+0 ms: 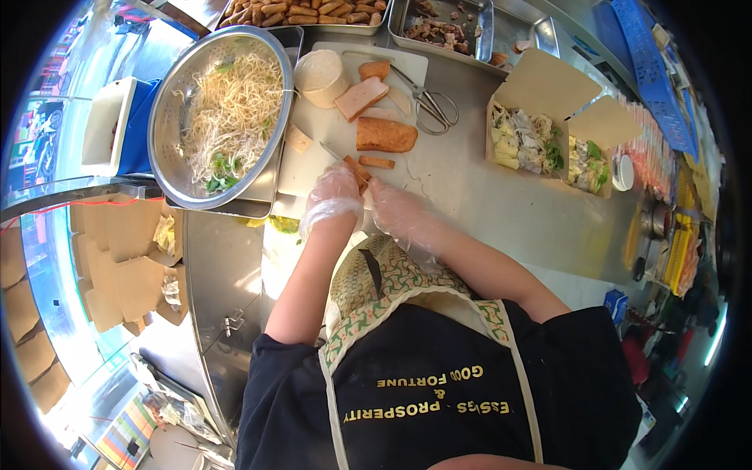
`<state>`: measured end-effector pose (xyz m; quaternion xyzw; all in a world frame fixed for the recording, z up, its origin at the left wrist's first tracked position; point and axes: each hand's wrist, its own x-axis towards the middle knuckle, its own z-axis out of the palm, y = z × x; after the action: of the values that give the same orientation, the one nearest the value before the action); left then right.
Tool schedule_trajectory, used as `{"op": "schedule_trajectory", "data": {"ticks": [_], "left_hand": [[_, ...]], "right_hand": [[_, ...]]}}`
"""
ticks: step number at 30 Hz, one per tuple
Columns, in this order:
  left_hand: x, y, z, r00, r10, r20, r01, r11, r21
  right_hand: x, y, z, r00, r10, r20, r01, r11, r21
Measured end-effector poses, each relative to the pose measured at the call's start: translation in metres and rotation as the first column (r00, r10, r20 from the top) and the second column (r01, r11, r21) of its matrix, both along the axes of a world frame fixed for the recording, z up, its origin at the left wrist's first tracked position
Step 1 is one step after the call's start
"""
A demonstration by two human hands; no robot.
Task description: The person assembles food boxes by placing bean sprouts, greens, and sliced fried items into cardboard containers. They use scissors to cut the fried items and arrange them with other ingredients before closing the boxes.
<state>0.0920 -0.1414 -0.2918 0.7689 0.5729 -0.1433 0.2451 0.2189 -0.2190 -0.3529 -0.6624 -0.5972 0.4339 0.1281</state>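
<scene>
My left hand [337,188], in a clear plastic glove, is closed on a brown fried piece [357,169] at the near edge of the white cutting board [301,168]. A thin knife blade [330,151] sticks out past its fingers, pointing up-left. The blade lines up with my gloved right hand [389,202], closed close beside the piece; the handle is hidden. A cut brown strip [377,162] lies just beyond. Farther up are a larger fried loaf [386,135], a pink-cut slab [361,99], a pale round block [322,78] and scissors [431,106].
A metal colander [160,117] of noodles and greens stands left of the board. Trays of fried pieces [305,12] and meat scraps [442,35] line the back. An opened food box [533,94] sits at right on the steel counter [462,168].
</scene>
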Motion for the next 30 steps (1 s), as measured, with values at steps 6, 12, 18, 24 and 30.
{"op": "schedule_trajectory", "data": {"ticks": [6,12,18,24,30], "left_hand": [[-0.018,0.007,0.004,0.985,0.148,0.086,-0.153,0.987,0.058],[-0.013,0.057,0.003,1.000,-0.028,-0.004,0.027,0.946,0.324],[-0.003,0.044,-0.007,0.954,-0.282,0.100,0.205,0.860,0.468],[0.012,0.023,-0.013,0.895,-0.435,0.104,0.411,0.892,0.189],[0.006,0.020,-0.020,0.896,-0.432,0.101,0.414,0.895,0.165]], "right_hand": [[0.018,-0.006,0.022,0.997,0.067,0.043,-0.065,0.997,-0.044],[0.050,-0.012,0.001,0.994,0.104,-0.018,-0.102,0.991,0.088],[0.114,-0.075,0.014,0.917,0.217,0.335,-0.310,0.916,0.256],[0.167,-0.110,0.000,0.925,-0.122,0.361,-0.102,0.834,0.542],[0.164,-0.114,0.027,0.808,-0.197,0.556,-0.103,0.881,0.462]]}}
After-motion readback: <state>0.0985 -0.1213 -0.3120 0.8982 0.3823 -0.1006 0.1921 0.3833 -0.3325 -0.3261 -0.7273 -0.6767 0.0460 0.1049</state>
